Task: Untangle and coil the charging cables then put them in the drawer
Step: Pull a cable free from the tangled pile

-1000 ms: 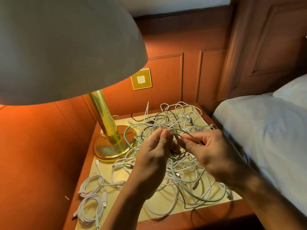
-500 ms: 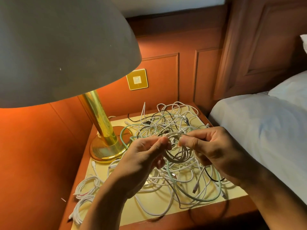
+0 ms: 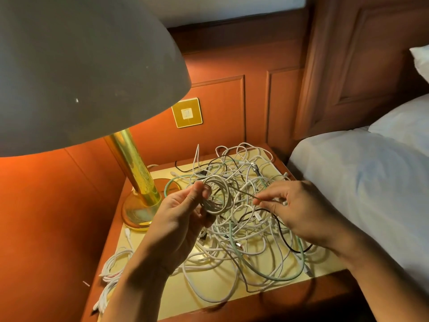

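Seen from above, a person's two bare hands work over a cream-topped wooden bedside table (image 3: 176,296), beside a brass lamp with a grey dome shade (image 3: 139,182). Half a second ago the fingertips of both hands met on one small ring of cable. Now the right hand (image 3: 299,210) has drawn away to the right, thumb and forefinger pinching a thin strand (image 3: 242,192) that runs straight and taut back to the ring. The left hand (image 3: 183,214) holds that small coil of pale grey-white cable (image 3: 216,209) upright, thumb and fingers curled round its left edge, just above the table. This likely means a fresh length is being pulled free to wind on as the next loop, so coiling this cable is under way but not finished. Beneath and behind the hands lies the tangled heap of thin white, mint-green and black charging cables (image 3: 243,233), loops crossing everywhere, covering most of the tabletop. A bundle of white cables (image 3: 111,268) lies at the front left corner, apart from the heap. No drawer is in view.
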A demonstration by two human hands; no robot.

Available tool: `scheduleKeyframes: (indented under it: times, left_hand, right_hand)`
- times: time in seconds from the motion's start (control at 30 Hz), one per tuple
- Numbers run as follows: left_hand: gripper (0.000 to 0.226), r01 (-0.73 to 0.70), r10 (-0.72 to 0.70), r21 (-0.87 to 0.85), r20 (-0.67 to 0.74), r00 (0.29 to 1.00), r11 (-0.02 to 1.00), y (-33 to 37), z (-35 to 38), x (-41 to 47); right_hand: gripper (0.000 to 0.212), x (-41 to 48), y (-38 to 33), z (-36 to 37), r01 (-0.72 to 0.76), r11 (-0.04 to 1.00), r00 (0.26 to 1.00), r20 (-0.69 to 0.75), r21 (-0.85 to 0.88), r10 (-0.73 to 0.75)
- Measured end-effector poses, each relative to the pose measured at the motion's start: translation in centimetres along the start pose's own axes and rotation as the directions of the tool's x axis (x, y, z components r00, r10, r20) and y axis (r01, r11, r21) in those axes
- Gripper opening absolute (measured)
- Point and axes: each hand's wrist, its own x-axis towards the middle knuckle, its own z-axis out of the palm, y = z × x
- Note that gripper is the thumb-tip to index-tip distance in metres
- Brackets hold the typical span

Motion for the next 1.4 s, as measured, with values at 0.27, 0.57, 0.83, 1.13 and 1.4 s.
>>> scheduleKeyframes:
  times: [0.27, 0.57, 0.83, 1.13, 1.4]
  left_hand:
    - [0.028, 0.04, -0.039, -0.01, 0.102, 0.994, 0.999, -0.5, 0.9, -0.1]
    - [0.03, 0.116, -0.109, -0.031, 0.171, 0.979, 0.993, -1.0, 2.0, -0.2]
    - [0.03, 0.163, -0.149, -0.065, 0.179, 0.972, 0.984, -1.4, 1.8, 0.2]
    - [0.032, 0.187, -0.155, -0.141, 0.21, 0.965, 0.972, -1.4, 1.9, 0.2]
    - [0.044, 0.082, -0.094, 0.138, 0.086, 0.992, 0.987, -1.7, 1.8, 0.3]
  right_hand:
    - [0.02, 0.5, 0.8, 0.2, -0.04, 0.994, 0.956, -0.285, 0.106, 0.069]
    - [0.019, 0.3, -2.5, 0.4, -0.182, 0.365, 0.913, 0.02, 0.913, 0.407]
    - [0.016, 0.2, -3.2, 1.3, -0.198, 0.201, 0.898, 0.096, 0.959, 0.429]
    - [0.014, 0.0, -3.4, 2.1, -0.15, 0.372, 0.862, -0.063, 0.916, 0.503]
    - [0.036, 0.1, -3.1, 1.9, -0.352, 0.085, 0.87, 0.292, 0.932, 0.396]
